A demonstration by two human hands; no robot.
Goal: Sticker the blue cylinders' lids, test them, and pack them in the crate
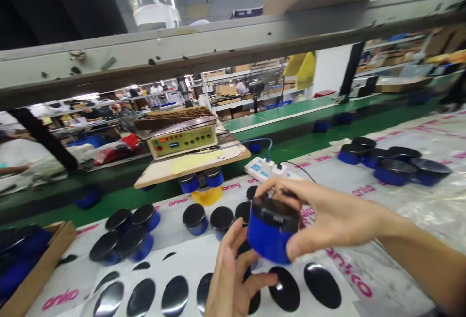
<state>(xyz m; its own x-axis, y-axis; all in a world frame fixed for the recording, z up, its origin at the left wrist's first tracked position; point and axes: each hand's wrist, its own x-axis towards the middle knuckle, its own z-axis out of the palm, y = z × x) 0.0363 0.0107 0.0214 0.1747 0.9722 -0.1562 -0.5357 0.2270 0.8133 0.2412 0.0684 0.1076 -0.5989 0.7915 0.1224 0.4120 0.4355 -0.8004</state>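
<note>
My right hand grips a round blue part with a glossy black top, fingers and thumb at its sides. Small light lettering shows on the black portion, too blurred to read. The part is tilted above the table. Just below and left of it, my left hand has its fingers apart and curved, and I see nothing held in it. One left fingertip is over a white sheet of glossy black discs, beside a black disc. Whether it touches the sheet I cannot tell.
Similar blue parts stand in groups at left, behind my hands and at right. A cardboard box holds more. A control unit and power strip sit behind. A metal beam crosses above.
</note>
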